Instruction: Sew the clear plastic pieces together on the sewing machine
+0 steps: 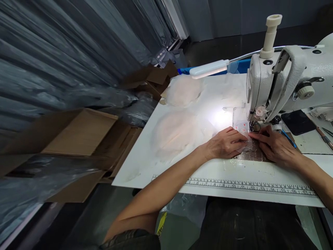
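Observation:
A small piece of sheer white fabric [241, 127] with a few red marks lies at the needle area of a white sewing machine [260, 83]. My left hand [227, 143] is closed on its near left part, with the fingers curled and pressed together. From the other side, my right hand [277, 145] pinches the fabric's edge just in front of the presser foot [252, 125]. The fingertips of both hands almost meet there. Part of the fabric is hidden beneath my fingers. A pale pink fabric flower [260, 111] is on the machine head above.
Two sheer pale pink piles [173, 133] lie on the white table [137, 163] to the left. A lit lamp [209, 69] reaches over it. A ruler strip [247, 187] runs along the front edge. A black phone [298, 122] lies at right. Open cardboard boxes [78, 132] stand left.

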The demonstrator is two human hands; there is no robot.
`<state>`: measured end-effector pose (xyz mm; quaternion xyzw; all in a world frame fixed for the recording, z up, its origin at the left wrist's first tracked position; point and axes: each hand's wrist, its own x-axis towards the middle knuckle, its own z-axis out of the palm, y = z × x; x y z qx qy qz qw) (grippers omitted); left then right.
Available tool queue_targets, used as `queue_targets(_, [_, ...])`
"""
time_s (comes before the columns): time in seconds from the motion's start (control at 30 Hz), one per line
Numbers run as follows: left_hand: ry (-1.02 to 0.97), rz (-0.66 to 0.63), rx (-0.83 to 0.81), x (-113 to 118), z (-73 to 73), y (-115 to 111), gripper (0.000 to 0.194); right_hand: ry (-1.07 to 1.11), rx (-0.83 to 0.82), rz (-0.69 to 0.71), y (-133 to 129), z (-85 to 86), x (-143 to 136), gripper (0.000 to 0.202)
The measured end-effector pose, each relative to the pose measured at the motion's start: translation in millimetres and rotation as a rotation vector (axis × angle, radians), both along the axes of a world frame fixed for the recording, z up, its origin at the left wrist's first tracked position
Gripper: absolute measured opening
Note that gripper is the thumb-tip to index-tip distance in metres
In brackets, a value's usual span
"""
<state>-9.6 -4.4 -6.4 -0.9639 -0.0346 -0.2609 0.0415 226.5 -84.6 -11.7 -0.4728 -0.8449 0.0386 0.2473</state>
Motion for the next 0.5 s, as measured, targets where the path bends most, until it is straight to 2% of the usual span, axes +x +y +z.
queue_targets(0.27, [-0.024, -0.018, 0.020, 0.6, 1.9, 0.0, 0.017, 0.039, -0.083, -0.028, -2.5, 0.1, 1.7, 0.041])
queue_targets(0.4, [-0.022, -0.011, 0.006, 0.1, 0.5, -0.2, 0.015, 0.062, -0.128, -0.073, -7.4, 9.7, 4.4, 0.043])
queue_targets(0.5, [0.027, 0.003, -0.004, -0.5, -0.6, 0.1, 0.015, 0.030, -0.118, -0.022, -12.5, 15.9, 4.1, 0.042])
